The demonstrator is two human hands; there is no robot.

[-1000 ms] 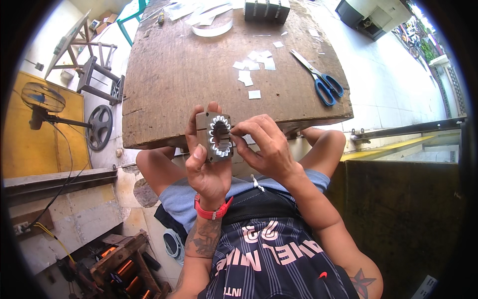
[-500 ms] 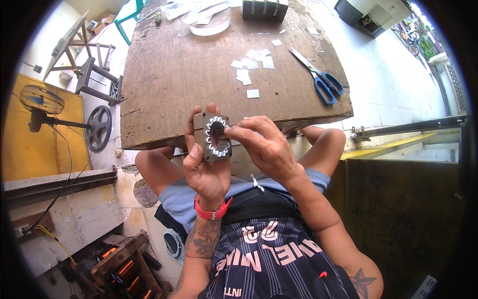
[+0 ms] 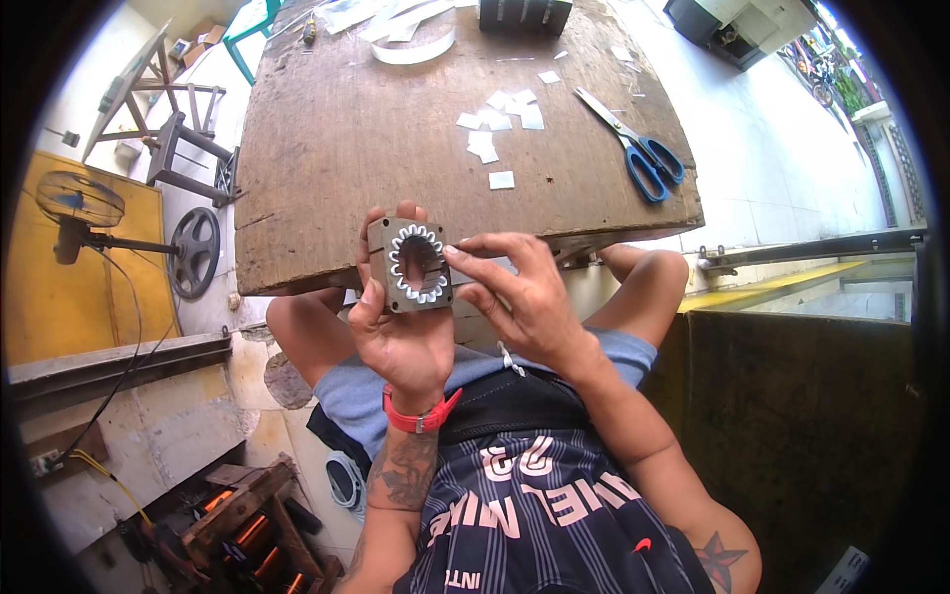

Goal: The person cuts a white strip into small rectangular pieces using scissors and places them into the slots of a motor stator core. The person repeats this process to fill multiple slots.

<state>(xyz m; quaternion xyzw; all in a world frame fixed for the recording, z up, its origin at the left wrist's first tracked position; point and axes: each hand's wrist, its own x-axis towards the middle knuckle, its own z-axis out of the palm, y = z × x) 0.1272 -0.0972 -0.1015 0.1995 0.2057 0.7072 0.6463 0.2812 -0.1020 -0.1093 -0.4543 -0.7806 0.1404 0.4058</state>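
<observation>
A grey metal motor stator core (image 3: pixel 393 284), square with rounded corners, rests upright in my left hand (image 3: pixel 399 342), thumb on its near left side and fingertips behind its far edge. White paper liners (image 3: pixel 436 289) ring its round bore, folded into the slots. At its right side is my right hand (image 3: pixel 524 297), fingers and thumb apart with nothing seen between them. The index fingertip meets the core's right edge; whether it presses there I cannot tell. Beyond the hands, small white paper pieces (image 3: pixel 502 180) lie on the wooden table (image 3: pixel 346 158).
Blue-handled scissors (image 3: pixel 643 158) lie partly spread at the table's right. A curved white paper strip (image 3: pixel 416 52), a dark slotted block (image 3: pixel 524 15) and a small screwdriver (image 3: pixel 310 30) are at the far end. A standing fan (image 3: pixel 79 203) is on the left.
The stator core has shifted slightly left and turned, showing more of its bore. My right fingers, pinched together at the bore's right rim before, have spread and drawn back from it.
</observation>
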